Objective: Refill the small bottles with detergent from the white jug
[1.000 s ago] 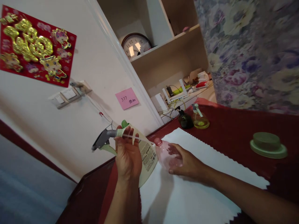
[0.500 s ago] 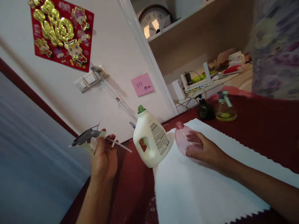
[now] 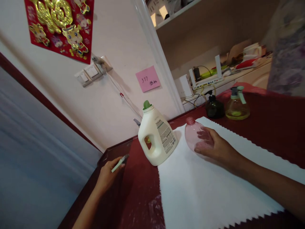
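My left hand [image 3: 110,171] is low over the red table at left, closed around a spray nozzle [image 3: 120,163] with a pale green trigger; its tube is hidden from view. A clear pink bottle [image 3: 192,135], open at the neck, tilts slightly on the white cloth, with the fingers of my right hand [image 3: 218,148] wrapped around its right side. Between my hands stands a large cream detergent jug [image 3: 156,136] without a cap on its neck; a green spout [image 3: 146,104] shows in its mouth.
The white cloth [image 3: 202,190] with zigzag edges covers part of the red table [image 3: 140,190]. Behind it stand a dark pump bottle [image 3: 214,108] and a yellowish spray bottle [image 3: 237,109]. A white router [image 3: 207,83] with cables sits on the shelf. A pink note [image 3: 147,79] is on the wall.
My left hand has lowered toward the table and turned, so the nozzle's tube no longer shows. My right hand still holds the pink bottle. The whole view has shifted slightly.
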`<action>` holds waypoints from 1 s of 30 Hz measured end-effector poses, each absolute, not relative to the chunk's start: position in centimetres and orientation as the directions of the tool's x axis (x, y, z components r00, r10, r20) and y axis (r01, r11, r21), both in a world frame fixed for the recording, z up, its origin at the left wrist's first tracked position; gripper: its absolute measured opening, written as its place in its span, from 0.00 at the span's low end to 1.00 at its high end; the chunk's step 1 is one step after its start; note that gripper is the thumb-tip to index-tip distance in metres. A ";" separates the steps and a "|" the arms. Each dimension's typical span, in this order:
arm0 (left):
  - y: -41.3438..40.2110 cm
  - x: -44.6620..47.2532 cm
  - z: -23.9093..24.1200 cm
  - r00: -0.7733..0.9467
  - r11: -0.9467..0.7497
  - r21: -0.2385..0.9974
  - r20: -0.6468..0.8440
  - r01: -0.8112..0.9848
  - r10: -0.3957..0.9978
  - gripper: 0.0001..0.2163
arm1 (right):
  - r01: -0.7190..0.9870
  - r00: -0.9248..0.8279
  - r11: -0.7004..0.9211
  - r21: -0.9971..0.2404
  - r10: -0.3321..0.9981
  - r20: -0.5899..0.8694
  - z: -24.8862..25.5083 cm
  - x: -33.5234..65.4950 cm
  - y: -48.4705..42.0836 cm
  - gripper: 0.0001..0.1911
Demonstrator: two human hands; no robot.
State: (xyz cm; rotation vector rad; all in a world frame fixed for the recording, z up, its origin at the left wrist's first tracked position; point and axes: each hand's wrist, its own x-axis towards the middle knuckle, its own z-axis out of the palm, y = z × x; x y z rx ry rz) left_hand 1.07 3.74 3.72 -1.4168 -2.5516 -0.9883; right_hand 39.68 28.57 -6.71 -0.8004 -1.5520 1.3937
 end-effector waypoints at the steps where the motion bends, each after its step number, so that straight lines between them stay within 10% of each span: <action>1: 3.7 0.7 3.1 -0.559 0.395 0.451 0.321 0.800 0.765 0.23 | -0.086 -0.400 0.177 -0.980 0.895 0.197 -6.9 39.7 28.6 0.53; 13: 4.1 -1.9 -1.3 -0.423 0.411 0.105 0.156 0.905 0.893 0.24 | 0.073 -0.279 0.263 -0.962 0.932 0.233 -7.3 39.7 30.0 0.43; 30: 3.0 -4.3 -2.1 -0.360 0.301 0.282 0.185 0.911 0.915 0.25 | -0.003 -0.265 0.292 -0.956 0.922 0.282 -2.2 39.6 29.4 0.39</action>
